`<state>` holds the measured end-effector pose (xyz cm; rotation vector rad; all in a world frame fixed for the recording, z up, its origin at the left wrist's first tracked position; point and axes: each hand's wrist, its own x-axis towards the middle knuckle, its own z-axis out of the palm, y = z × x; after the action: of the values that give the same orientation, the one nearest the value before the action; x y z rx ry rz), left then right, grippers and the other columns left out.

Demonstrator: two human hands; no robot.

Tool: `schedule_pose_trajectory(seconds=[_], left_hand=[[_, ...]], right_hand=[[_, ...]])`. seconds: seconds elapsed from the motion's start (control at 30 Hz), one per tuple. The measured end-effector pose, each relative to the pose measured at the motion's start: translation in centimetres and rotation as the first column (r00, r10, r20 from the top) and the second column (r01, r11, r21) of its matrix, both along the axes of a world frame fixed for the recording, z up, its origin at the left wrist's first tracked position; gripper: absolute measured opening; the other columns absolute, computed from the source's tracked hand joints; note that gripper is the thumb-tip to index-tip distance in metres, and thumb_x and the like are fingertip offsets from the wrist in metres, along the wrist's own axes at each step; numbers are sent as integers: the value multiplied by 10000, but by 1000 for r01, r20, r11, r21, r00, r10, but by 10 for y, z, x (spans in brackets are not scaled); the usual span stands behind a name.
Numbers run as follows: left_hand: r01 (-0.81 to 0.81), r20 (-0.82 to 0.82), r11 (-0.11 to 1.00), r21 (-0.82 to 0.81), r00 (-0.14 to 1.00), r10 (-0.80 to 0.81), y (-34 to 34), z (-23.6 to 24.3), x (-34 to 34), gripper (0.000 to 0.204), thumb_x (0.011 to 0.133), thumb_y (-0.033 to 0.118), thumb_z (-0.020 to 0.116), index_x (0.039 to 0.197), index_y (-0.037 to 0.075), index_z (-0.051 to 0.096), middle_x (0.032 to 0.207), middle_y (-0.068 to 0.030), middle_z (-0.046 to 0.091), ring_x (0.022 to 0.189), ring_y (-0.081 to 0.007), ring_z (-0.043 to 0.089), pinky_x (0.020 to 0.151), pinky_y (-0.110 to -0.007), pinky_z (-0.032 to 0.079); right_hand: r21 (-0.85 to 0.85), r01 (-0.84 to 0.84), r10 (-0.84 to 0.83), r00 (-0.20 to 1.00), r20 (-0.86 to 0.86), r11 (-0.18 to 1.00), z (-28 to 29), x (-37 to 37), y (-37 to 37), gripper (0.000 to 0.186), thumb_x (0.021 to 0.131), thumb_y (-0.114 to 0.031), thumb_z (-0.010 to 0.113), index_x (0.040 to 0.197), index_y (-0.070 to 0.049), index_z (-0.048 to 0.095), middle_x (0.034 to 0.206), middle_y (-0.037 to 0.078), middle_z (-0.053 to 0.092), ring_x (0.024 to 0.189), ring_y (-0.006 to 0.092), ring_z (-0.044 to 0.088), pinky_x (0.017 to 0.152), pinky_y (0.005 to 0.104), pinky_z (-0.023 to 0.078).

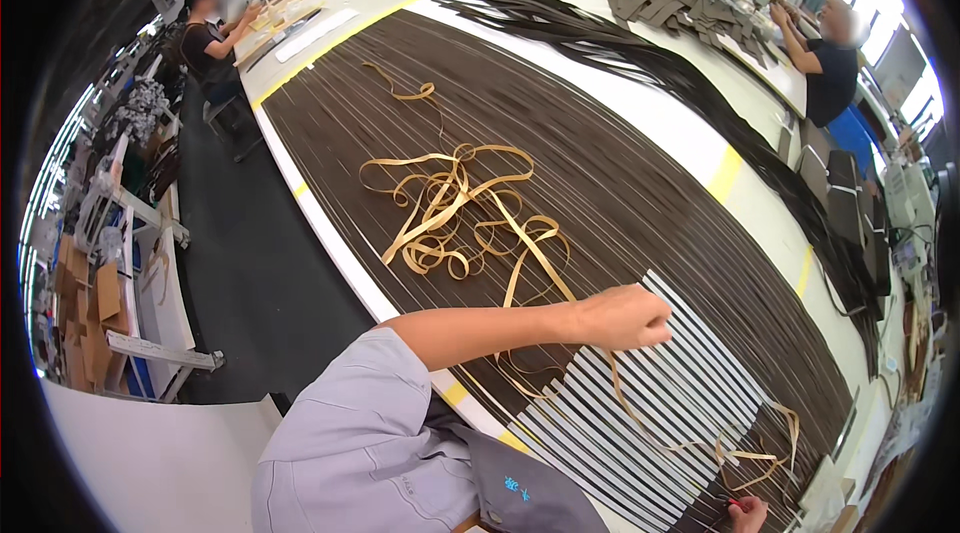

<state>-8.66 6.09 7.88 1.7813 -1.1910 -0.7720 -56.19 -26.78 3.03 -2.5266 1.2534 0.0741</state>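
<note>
My left hand (622, 318) is closed in a fist over pale grey strips (680, 403), which lie side by side across dark brown strips (640, 203). A thin tan ribbon (618, 388) passes by or under this fist; whatever the fingers hold is hidden. At the lower edge, my right hand (747, 513) closes on a small red thing (735, 502), too small and partly covered to name. Beside it, more tan ribbon (790, 433) loops over the far right end of the grey strips. A loose tangle of tan ribbon (460, 193) rests on the brown strips beyond my left forearm.
The white table (700, 138) carries yellow tape marks (725, 173). A long bundle of dark strips (690, 83) trails along its right side. One person (205, 33) sits at the far left, another (835, 53) works at the right near piled brown pieces (680, 5). Cardboard (108, 291) stands left.
</note>
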Motion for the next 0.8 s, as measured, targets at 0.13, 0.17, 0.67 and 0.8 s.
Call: schedule_pose_trajectory(seconds=[0.13, 0.17, 0.67, 0.8], left_hand=[[-137, 154, 985, -107, 976, 152, -12, -59, 16, 301, 895, 190, 570, 691, -28, 535, 661, -180, 581, 615, -331, 579, 599, -425, 457], [-175, 154, 979, -102, 970, 190, -14, -68, 20, 301, 895, 195, 573, 694, -26, 535, 666, -178, 586, 634, -338, 587, 612, -433, 457], [-218, 324, 950, -225, 902, 284, -22, -104, 24, 235, 886, 219, 641, 736, 50, 576, 684, -114, 577, 620, -322, 576, 569, -411, 449], [-222, 285, 954, -201, 919, 273, -23, -101, 21, 242, 873, 161, 659, 709, 26, 544, 628, -77, 522, 538, -232, 509, 530, -355, 406]], right_hand=[[24, 63, -61, 995, -75, 998, 16, 9, 25, 173, 747, -84, 768, 865, 22, 700, 815, 147, 673, 748, 233, 617, 737, 364, 502], [97, 138, -137, 990, -11, 986, 30, 15, 44, 163, 763, -83, 759, 887, 3, 697, 827, 125, 670, 744, 213, 603, 706, 361, 493], [809, -219, -784, 205, 585, 546, -9, 63, 52, 166, 994, -203, 492, 1099, -79, 528, 766, -29, 430, 584, 71, 345, 500, 208, 300], [619, 247, -637, 535, 554, 746, -13, 145, 57, 204, 980, -249, 568, 976, -46, 543, 689, -29, 473, 541, 40, 385, 477, 191, 313]])
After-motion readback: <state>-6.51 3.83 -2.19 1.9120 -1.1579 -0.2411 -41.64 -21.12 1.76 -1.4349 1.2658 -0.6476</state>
